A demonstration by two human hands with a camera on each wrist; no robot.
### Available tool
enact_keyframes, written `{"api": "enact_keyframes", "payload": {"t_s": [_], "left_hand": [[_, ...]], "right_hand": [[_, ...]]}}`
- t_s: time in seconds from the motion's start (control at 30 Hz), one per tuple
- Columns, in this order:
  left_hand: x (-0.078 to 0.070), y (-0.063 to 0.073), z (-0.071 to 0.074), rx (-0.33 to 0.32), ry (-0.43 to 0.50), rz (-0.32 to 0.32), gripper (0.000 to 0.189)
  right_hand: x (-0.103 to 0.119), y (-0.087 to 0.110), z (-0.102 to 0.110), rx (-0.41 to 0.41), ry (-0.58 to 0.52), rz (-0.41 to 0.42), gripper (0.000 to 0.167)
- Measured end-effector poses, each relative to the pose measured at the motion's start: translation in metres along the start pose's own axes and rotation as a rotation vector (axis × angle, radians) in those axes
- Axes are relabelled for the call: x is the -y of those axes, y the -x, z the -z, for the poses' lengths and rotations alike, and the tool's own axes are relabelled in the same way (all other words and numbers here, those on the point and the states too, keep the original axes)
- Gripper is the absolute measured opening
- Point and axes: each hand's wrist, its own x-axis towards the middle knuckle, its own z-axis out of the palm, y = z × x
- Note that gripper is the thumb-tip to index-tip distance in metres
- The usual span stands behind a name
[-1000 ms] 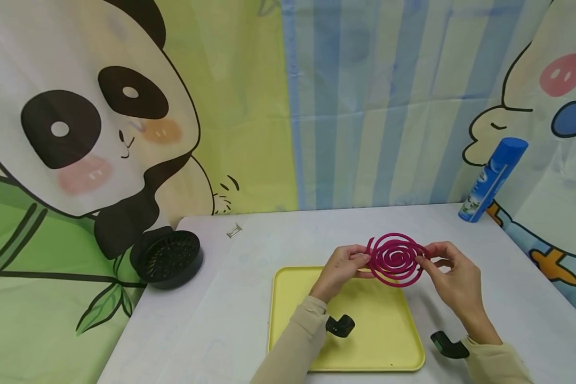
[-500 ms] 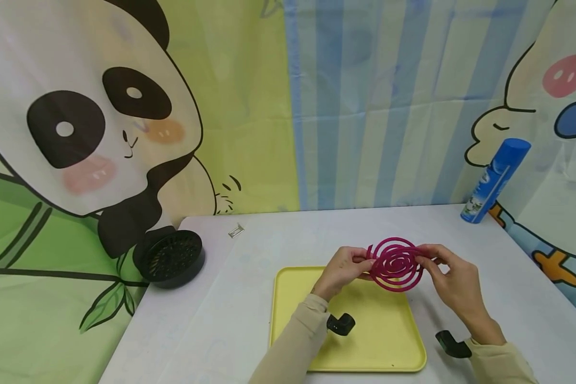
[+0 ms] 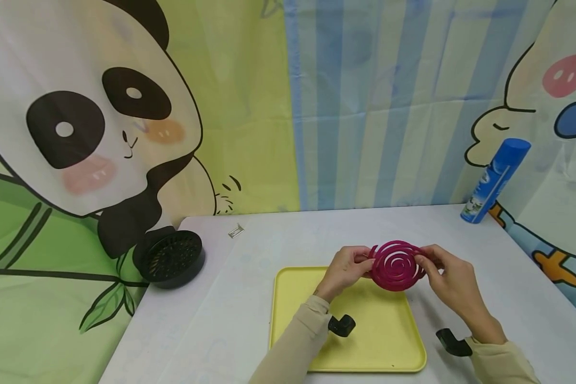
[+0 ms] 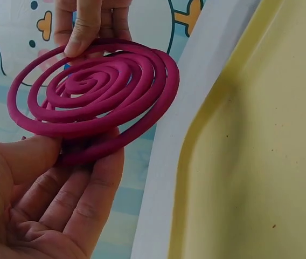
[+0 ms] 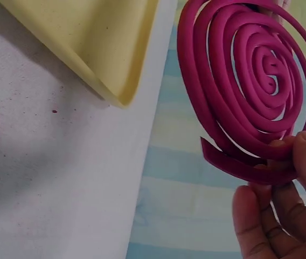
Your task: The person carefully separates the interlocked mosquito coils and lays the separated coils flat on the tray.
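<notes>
A magenta mosquito coil [image 3: 397, 266] is held up in both hands over the far right part of a yellow tray [image 3: 374, 346]. It looks like two spirals nested together, with the outer rings a little apart in the right wrist view. My left hand [image 3: 343, 271] pinches the left edge, thumb on top and fingers beneath, as the left wrist view shows. On the opposite edge, my right hand [image 3: 456, 282] grips the outer rings between thumb and fingers. One tapered coil end [image 5: 212, 154] sticks out beside the right fingers.
A round black coil holder [image 3: 170, 261] stands at the table's left edge. Behind it to the right lies a small metal coil stand [image 3: 236, 230]. A blue spray can [image 3: 494, 181] stands at the back right corner. Dark crumbs dot the white table [image 5: 61, 178].
The spread, tilted rings of the mosquito coil have come closer together, and it looks flatter and rounder. Both hands keep their hold and have shifted only slightly.
</notes>
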Motion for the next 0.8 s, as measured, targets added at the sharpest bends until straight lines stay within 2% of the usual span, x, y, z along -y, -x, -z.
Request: {"api": "enact_keyframes", "payload": {"t_s": [0.17,0.27,0.53,0.8], "left_hand": [[0.0009,-0.0005,-0.0007,0.001,0.015,0.004,0.012],[0.0024,-0.0011,-0.0006,0.004,0.03,0.008,0.012],[0.0035,-0.0008,0.0001,-0.024,0.032,0.02,0.012],[0.0034,0.0009,0.0054,-0.078,0.01,0.014,0.01]], "right_hand": [[0.0021,0.0,0.0025,0.072,-0.014,-0.031,0.014],[0.0025,0.0004,0.0028,0.087,-0.008,-0.04,0.014],[0.0017,0.0008,0.0048,0.066,-0.019,-0.076,0.016],[-0.0005,-0.0012,0.0084,0.053,-0.043,-0.168,0.022]]}}
